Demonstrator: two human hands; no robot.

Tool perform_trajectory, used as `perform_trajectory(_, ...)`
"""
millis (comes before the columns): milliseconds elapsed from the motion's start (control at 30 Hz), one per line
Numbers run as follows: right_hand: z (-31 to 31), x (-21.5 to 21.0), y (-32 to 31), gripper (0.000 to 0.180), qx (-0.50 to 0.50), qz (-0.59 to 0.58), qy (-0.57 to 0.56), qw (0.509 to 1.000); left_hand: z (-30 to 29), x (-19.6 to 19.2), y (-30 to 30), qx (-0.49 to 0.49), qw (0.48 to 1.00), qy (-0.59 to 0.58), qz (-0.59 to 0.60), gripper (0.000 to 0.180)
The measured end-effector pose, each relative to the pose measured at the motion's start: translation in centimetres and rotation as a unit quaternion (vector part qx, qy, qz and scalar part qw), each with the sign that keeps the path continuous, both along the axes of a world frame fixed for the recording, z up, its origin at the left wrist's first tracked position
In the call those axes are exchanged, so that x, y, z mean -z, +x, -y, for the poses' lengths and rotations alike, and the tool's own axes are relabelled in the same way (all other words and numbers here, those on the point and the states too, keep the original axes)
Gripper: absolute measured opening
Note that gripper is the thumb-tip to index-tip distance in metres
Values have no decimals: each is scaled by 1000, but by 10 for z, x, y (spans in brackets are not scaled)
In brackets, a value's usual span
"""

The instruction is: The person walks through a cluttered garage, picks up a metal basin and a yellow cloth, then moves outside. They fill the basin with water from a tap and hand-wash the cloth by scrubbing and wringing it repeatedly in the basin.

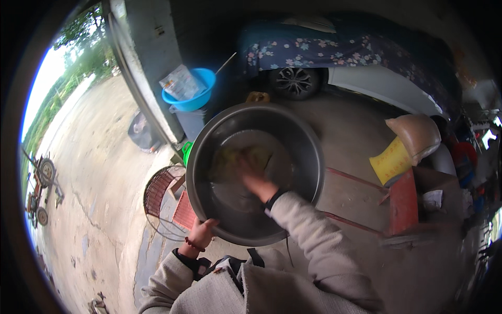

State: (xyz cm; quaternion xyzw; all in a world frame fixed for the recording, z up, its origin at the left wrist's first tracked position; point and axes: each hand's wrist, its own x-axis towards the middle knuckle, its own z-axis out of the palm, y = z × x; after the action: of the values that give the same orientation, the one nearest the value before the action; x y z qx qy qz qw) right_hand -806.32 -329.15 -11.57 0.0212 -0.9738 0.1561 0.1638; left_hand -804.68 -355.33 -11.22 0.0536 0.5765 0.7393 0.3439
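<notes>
A large dark metal basin [308, 152] is held up in front of me, with a little water and some yellowish stuff [230, 159] inside. My left hand [201, 233] grips the basin's near rim at the lower left; a red bead bracelet sits on that wrist. My right hand [253, 175] reaches inside the basin and rests on the yellowish stuff; it is blurred, so whether it holds any of it is unclear. Both arms wear light grey sleeves.
Below the basin stands a reddish wire-frame chair [162, 196]. A blue plastic bowl [201, 91] with a plastic bag sits on a grey bin by a wall. A white car [366, 78] under flowered cloth is behind. Sacks [408, 144] and a red stand are right.
</notes>
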Motion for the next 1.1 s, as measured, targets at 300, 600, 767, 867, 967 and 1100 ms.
perform_trajectory(300,51,-3,-13,74,70,269,159,947,133,-10,4,-131,986,52,94,35)
perform_trajectory(600,445,53,-113,59,-131,366,-98,916,353,16,-12,-217,961,84,150,36)
perform_trajectory(767,522,36,-224,52,-102,179,-186,961,478,27,-30,-243,963,-52,103,39)
perform_trajectory(867,528,20,-266,51,-33,270,-94,958,532,33,-48,-261,958,-43,111,39)
perform_trajectory(967,545,14,-280,51,-98,237,-59,965,566,37,-79,-291,941,25,170,36)
perform_trajectory(1100,615,25,-308,34,-281,54,110,952,589,39,-142,-323,919,29,225,36)
